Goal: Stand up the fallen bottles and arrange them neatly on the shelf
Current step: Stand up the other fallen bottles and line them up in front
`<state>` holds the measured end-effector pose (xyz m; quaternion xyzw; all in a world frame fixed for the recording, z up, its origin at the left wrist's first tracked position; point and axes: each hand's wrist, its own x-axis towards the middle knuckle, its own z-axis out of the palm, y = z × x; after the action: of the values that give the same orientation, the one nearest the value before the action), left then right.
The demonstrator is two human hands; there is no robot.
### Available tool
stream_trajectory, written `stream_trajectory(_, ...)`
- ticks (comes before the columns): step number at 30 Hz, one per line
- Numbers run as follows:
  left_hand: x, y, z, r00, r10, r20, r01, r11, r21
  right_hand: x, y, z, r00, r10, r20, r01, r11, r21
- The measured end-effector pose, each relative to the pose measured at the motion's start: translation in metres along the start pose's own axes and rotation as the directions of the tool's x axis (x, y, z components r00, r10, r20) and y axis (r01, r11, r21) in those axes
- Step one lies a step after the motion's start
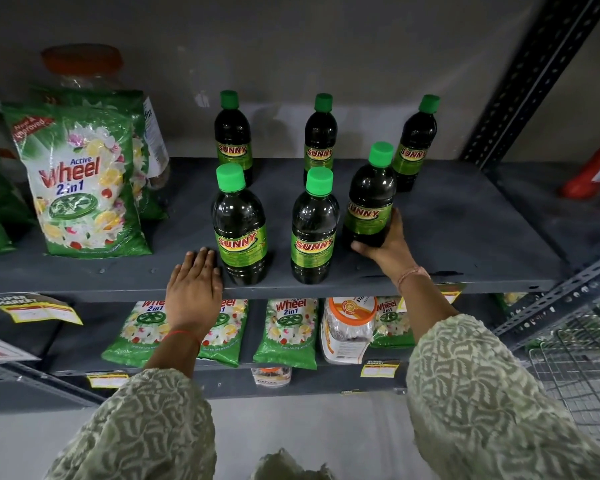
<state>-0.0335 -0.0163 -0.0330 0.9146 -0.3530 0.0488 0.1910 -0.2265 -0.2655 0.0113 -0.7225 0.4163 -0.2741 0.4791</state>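
So we've got six dark bottles with green caps on the grey shelf [447, 230], all standing. Our right hand [385, 242] has its grip wrapped around the bottom of one bottle [369, 199], fingers curled round the base and thumb up its right side. That bottle sits a bit tilted compared to the rest. Just left of the grip is the middle front bottle [314, 230], and further left the left front bottle [239, 226]. Behind the grip, three more stand along the back: right one [414, 147] closest, then middle [319, 136] and left [232, 136]. Our left hand [194, 285] lies flat on the shelf's front edge, fingers spread and holding nothing, right beside the left front bottle. Way off left is a green detergent bag [84, 181].
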Motion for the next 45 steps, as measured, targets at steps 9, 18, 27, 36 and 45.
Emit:
stream_trajectory(9,-0.001,0.002,-0.001,1.0,0.004,-0.008,-0.004,1.0,-0.005,-0.001,0.002,-0.004,0.997,0.002,-0.075,-0.003,1.0,-0.019)
stream_trajectory(18,0.0,0.002,-0.001,1.0,-0.003,-0.001,0.003,1.0,0.007,0.004,-0.004,0.005,0.994,-0.004,-0.109,0.0,0.999,-0.032)
stream_trajectory(27,-0.001,0.003,-0.002,1.0,0.011,-0.009,-0.011,1.0,-0.002,-0.037,0.011,0.005,0.971,-0.102,-0.218,0.071,0.986,-0.148)
stream_trajectory(36,-0.001,0.004,-0.004,1.0,0.008,-0.001,-0.008,1.0,-0.012,-0.065,0.013,0.001,0.958,-0.159,-0.239,0.11,0.973,-0.205)
stream_trajectory(45,-0.001,0.003,-0.005,1.0,0.021,0.001,-0.021,1.0,-0.019,-0.067,0.015,0.0,0.957,-0.144,-0.25,0.094,0.975,-0.202)
